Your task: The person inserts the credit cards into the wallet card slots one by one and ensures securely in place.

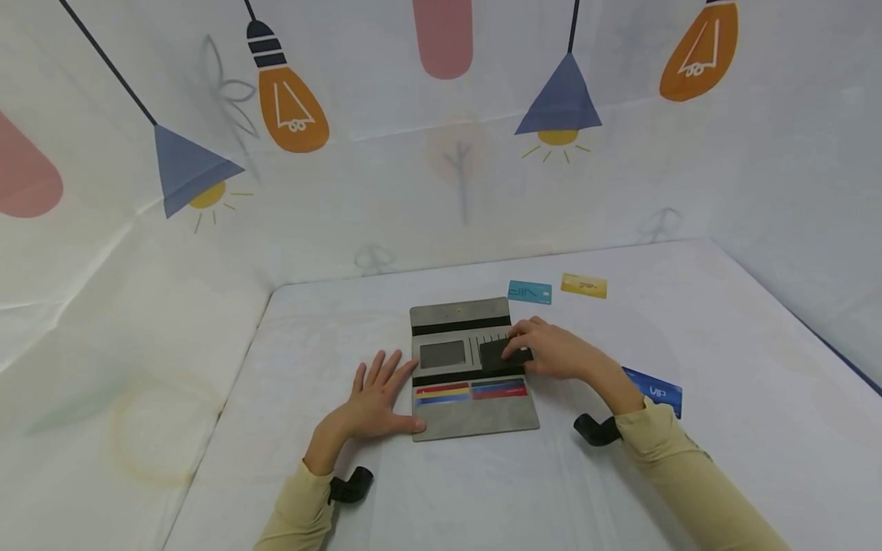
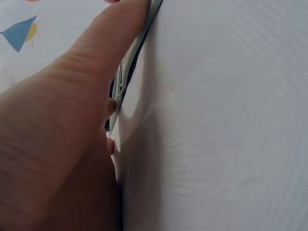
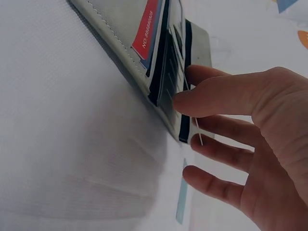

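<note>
A grey wallet lies unfolded on the white table, with card slots in its middle panel and several coloured cards tucked in its lower panel. My left hand has its fingers spread beside the wallet's left edge, thumb on the lower corner. At the right side of the middle panel, my right hand pinches a black card between thumb and fingers. From the right wrist, that card shows as a thin edge by the slots, and a red card pokes out of the lower panel.
Beyond the wallet lie a teal card and a yellow card. A blue VIP card sits right of the wallet, partly behind my right forearm. A white printed cloth wall stands at the table's back edge.
</note>
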Demonstrator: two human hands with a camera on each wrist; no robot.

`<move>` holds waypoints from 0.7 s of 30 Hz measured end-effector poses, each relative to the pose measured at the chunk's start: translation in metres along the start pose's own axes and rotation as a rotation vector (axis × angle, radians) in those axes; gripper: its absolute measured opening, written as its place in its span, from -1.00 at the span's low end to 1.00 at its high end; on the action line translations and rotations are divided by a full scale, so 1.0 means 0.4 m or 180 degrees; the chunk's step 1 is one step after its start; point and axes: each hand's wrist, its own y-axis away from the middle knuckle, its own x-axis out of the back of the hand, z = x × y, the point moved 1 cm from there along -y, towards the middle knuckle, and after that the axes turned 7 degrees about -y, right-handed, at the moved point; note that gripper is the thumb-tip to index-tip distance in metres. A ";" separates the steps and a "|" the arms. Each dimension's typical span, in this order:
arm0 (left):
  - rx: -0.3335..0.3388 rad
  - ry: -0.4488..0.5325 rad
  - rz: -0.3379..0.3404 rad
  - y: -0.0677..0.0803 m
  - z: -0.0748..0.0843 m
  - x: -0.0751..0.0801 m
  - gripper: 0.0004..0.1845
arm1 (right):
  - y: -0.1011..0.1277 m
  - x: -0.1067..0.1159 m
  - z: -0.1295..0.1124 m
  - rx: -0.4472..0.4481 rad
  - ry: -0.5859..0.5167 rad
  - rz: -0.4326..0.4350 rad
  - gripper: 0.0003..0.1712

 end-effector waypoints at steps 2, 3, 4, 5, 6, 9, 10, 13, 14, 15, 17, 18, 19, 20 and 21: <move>0.0003 -0.0017 0.0001 -0.001 0.001 0.000 0.12 | -0.003 0.005 -0.001 0.0020 -0.0031 0.0033 -0.63; -0.0002 -0.0013 0.0004 -0.002 0.001 0.001 0.12 | -0.006 0.007 -0.002 0.0028 -0.0041 0.0045 -0.64; -0.0007 -0.0015 0.0004 -0.002 0.002 0.001 0.11 | -0.008 0.009 -0.002 0.0040 -0.0045 0.0056 -0.64; -0.0014 -0.0013 0.0007 -0.003 0.002 0.001 0.11 | -0.010 0.011 -0.004 0.0051 -0.0045 0.0064 -0.65; -0.0012 -0.0016 0.0001 -0.003 0.002 0.001 0.11 | -0.013 0.011 -0.005 0.0059 -0.0036 0.0066 -0.65; -0.0023 -0.0004 0.0012 -0.004 0.004 0.002 0.11 | -0.022 0.007 -0.005 0.0012 -0.0036 0.0032 -0.67; -0.0025 -0.0007 0.0015 -0.004 0.004 0.002 0.11 | -0.024 0.004 -0.004 -0.0011 -0.0048 0.0019 -0.67; -0.0028 -0.0012 0.0021 -0.004 0.004 0.001 0.11 | -0.031 -0.005 0.000 -0.0061 -0.0084 -0.0016 -0.67; -0.0029 -0.0011 0.0023 -0.004 0.005 0.002 0.11 | -0.032 -0.008 0.001 -0.0071 -0.0100 -0.0024 -0.67; -0.0026 -0.0012 0.0019 -0.004 0.005 0.002 0.11 | -0.033 -0.009 0.002 -0.0089 -0.0115 -0.0037 -0.67; -0.0013 -0.0010 0.0015 -0.004 0.005 0.002 0.11 | -0.037 -0.010 0.001 -0.0107 -0.0141 -0.0053 -0.67; -0.0006 -0.0003 0.0018 -0.004 0.005 0.002 0.11 | -0.040 -0.010 0.000 -0.0114 -0.0148 -0.0059 -0.67; 0.0011 -0.0013 0.0003 -0.005 0.005 0.002 0.12 | -0.042 -0.010 -0.002 -0.0111 -0.0144 -0.0062 -0.67; 0.0019 -0.0006 0.0002 -0.005 0.004 0.001 0.12 | -0.044 -0.010 -0.003 -0.0127 -0.0152 -0.0076 -0.67; 0.0035 -0.0017 -0.0010 -0.004 0.005 0.002 0.12 | -0.046 -0.010 -0.005 -0.0144 -0.0161 -0.0092 -0.66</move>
